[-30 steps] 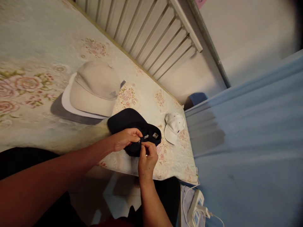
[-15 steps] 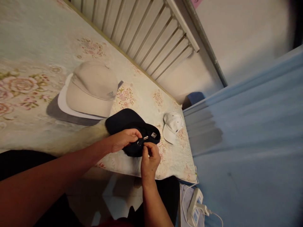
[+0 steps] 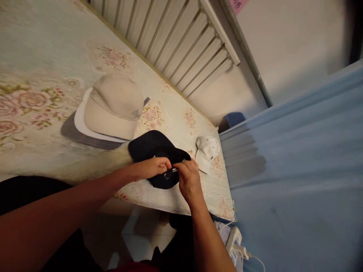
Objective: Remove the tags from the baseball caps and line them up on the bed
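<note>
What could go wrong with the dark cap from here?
The metal buckle sits by the fingers of the right hand and could pinch one. The dark cap lies near the edge of the bed and might slide off. Its brim nearly meets the stacked caps, so a tug could nudge them.

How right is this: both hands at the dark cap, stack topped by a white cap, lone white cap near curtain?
The topmost stacked cap is beige, not white, as the head view shows. Rest stands: left hand and right hand at the dark cap, lone white cap near the curtain.
</note>
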Motion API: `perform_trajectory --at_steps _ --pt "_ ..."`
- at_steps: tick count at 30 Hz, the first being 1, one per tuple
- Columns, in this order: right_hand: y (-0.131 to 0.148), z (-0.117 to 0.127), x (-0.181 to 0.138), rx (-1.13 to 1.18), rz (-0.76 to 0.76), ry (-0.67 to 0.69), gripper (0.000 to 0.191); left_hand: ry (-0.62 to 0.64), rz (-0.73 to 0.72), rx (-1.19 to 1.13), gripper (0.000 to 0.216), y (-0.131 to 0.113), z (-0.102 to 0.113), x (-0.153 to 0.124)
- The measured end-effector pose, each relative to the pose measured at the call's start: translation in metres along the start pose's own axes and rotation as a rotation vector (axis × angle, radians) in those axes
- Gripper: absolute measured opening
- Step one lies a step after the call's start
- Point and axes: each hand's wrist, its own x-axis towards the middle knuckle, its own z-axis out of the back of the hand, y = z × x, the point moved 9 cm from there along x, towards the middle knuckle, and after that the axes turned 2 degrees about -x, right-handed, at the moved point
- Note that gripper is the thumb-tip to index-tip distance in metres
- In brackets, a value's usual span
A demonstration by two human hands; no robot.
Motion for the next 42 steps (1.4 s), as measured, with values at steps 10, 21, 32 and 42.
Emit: perform_trajectory --at_steps 10,21,32,42 --pt "-0.01 0.009 -0.004 0.05 -0.028 -0.016 0.026 -0.133 -0.075 0.143 0.02 -0.018 0.005 -0.005" --pt "-0.02 0.007 -0.006 0.167 -0.071 -0.043 0.021 -0.055 -0.213 0.696 0.015 -0.024 -0.03 -0.021" --pt "-0.041 0.038 -0.037 0.325 -0.212 -0.377 0.027 -0.194 0.014 0.802 0.016 -0.016 -0.042 -0.026" --pt "-0.115 -0.035 -0.121 0.543 -0.5 -0.335 0.027 -0.212 0.056 0.879 0.016 -0.029 -0.059 -0.021"
